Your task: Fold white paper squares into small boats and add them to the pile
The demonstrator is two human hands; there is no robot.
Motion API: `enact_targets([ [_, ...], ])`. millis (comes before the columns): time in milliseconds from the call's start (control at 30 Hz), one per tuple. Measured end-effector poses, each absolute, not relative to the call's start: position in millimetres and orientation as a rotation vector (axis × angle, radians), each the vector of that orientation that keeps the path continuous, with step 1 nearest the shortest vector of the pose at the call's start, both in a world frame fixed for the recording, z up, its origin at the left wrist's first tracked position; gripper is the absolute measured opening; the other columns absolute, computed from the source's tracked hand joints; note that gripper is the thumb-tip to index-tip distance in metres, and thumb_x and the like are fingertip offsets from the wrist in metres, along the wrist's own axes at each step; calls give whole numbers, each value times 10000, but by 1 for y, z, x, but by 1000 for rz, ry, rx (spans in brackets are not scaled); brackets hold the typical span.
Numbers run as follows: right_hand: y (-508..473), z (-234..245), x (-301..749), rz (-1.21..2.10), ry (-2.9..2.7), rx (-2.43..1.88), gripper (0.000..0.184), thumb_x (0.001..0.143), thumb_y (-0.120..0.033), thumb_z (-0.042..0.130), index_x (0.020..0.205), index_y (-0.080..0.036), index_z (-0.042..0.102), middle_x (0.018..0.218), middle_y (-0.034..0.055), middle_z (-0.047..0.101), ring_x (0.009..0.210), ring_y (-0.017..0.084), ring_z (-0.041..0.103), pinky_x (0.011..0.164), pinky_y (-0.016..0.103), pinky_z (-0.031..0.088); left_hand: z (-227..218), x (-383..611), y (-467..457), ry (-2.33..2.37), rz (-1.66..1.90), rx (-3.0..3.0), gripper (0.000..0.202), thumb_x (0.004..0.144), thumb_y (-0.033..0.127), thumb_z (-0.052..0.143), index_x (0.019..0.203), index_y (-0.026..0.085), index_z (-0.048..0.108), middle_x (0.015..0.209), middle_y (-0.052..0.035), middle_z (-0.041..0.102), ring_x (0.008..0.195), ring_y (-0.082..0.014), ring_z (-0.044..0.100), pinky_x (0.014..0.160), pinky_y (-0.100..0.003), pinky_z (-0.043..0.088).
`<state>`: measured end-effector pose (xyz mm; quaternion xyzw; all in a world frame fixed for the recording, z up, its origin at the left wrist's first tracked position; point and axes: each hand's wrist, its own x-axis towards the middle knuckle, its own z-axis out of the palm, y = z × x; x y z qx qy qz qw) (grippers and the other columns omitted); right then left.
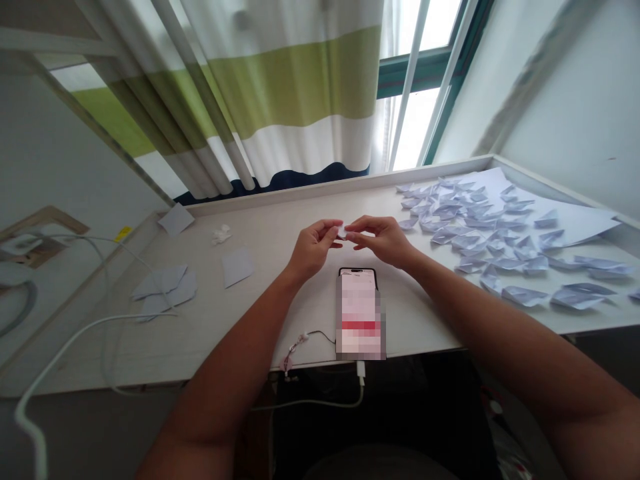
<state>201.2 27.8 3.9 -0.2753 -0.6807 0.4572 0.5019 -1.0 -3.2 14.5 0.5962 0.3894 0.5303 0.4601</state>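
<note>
Between my two hands, above the middle of the white desk, is a small folded piece of white paper (342, 232). My left hand (316, 245) pinches its left side with thumb and fingers. On its right side, my right hand (379, 239) grips it between thumb and forefinger. Most of the paper is hidden by the fingertips. Just below the hands lies a phone (358, 313) with its screen lit. Many folded paper boats (480, 227) are spread to the right of my right hand.
Flat paper pieces (238, 267) and a crumpled paper bit (221, 234) lie on the desk's left, with a stack of sheets (167, 290). A large white sheet (575, 217) lies under some boats. A white cable (75, 347) crosses the left; a charging cable (361, 380) reaches the phone.
</note>
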Motion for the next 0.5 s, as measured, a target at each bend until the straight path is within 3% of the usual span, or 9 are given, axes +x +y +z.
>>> enact_targets([
  [200,25,5,199,1066,-1603,-694,452,864,-644,880,870,-198,807,839,58,816,760,194,783,609,325,699,16,1,-6,919,1253,1524,464,855,485,911,1139,155,751,1037,-100,839,1012,-241,801,865,-362,641],
  [500,24,3,196,962,-1610,-721,523,830,-704,884,794,-209,721,762,36,760,676,183,724,590,355,686,11,4,-4,959,1352,1504,426,770,511,971,903,165,761,858,-45,802,801,-174,750,748,-318,624],
])
